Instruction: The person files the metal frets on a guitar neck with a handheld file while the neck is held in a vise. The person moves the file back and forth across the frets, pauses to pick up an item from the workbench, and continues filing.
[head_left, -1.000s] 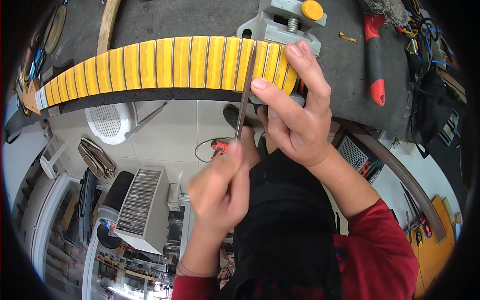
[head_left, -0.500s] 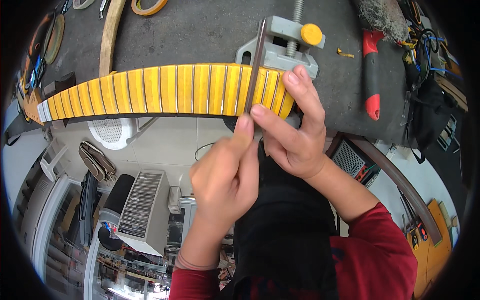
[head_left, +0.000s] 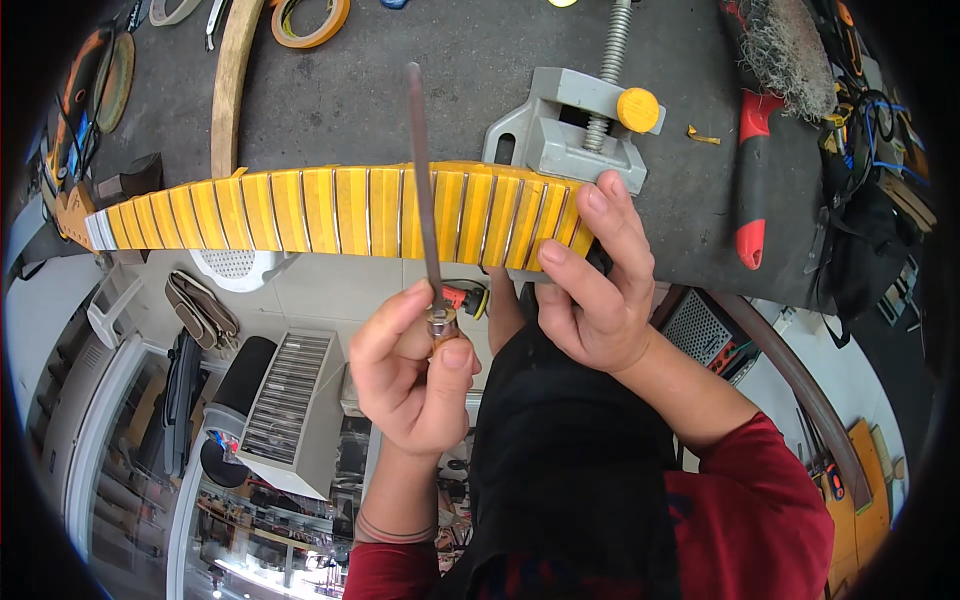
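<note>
A long guitar neck [head_left: 330, 210], its wood masked with yellow tape between bare metal frets, lies along the near edge of a dark workbench [head_left: 420, 90]. My left hand [head_left: 415, 370] grips the handle of a slim metal file [head_left: 420, 170], which points away from me and crosses the middle of the neck. My right hand [head_left: 590, 290] clasps the neck's right end with its fingers laid over the taped top. A grey clamp [head_left: 575, 130] with a yellow knob sits just beyond those fingers.
A red-handled brush [head_left: 755, 150] lies to the right of the clamp. A curved wooden strip [head_left: 230, 90] and rolls of tape [head_left: 310, 20] lie at the back left. Cables and tools crowd the right rim [head_left: 870, 130]. Shelves and floor items show below the bench edge.
The file has moved left along the neck, from the right end by the clamp to the middle. My right hand has come off the file and now holds the neck's end.
</note>
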